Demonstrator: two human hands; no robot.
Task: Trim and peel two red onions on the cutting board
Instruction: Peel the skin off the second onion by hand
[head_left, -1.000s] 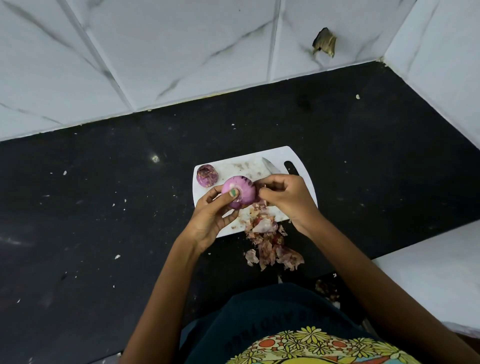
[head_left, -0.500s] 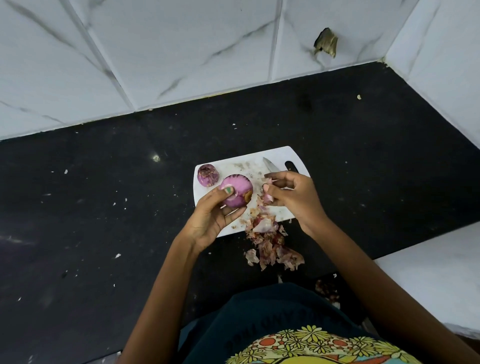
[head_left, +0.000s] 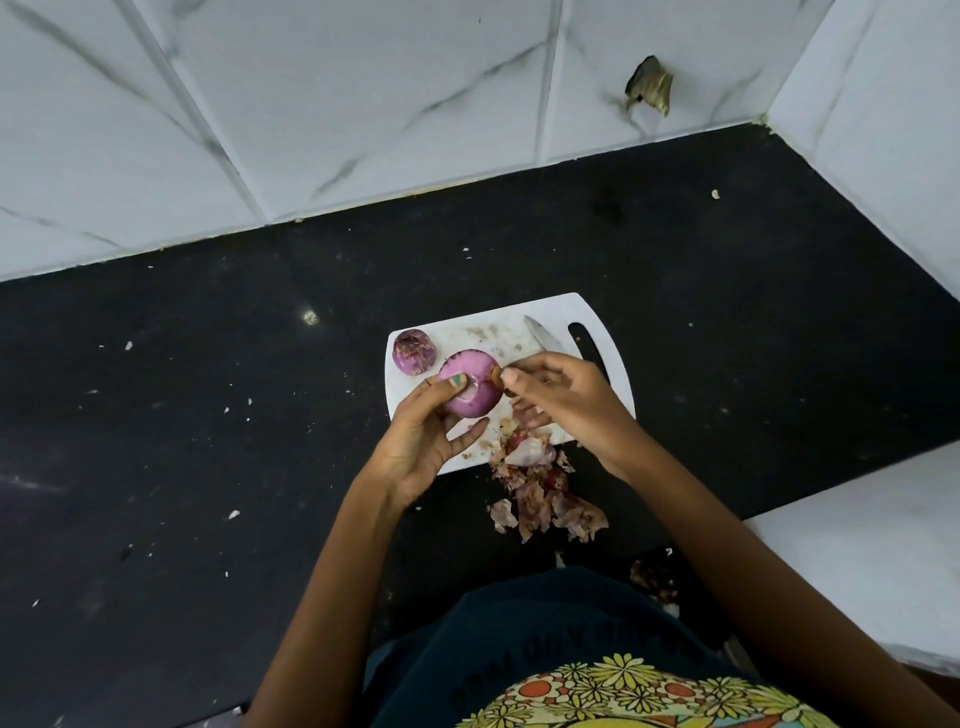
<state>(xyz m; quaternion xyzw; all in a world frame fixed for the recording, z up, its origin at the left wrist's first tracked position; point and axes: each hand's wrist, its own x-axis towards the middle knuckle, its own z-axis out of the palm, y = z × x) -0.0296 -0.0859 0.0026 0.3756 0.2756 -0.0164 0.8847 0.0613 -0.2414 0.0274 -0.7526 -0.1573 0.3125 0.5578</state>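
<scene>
The right hand (head_left: 558, 397) has returned to the onion (head_left: 475, 382), pinching a brown skin scrap; the left hand (head_left: 426, 441) grips it above the board (head_left: 613, 374). Peeling onion 2; next, pull that scrap free.

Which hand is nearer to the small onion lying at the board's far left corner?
Left. The left hand holds the bigger onion just beside the small onion. The right hand sits beyond that bigger onion, picking at its skin, farther away.
</scene>
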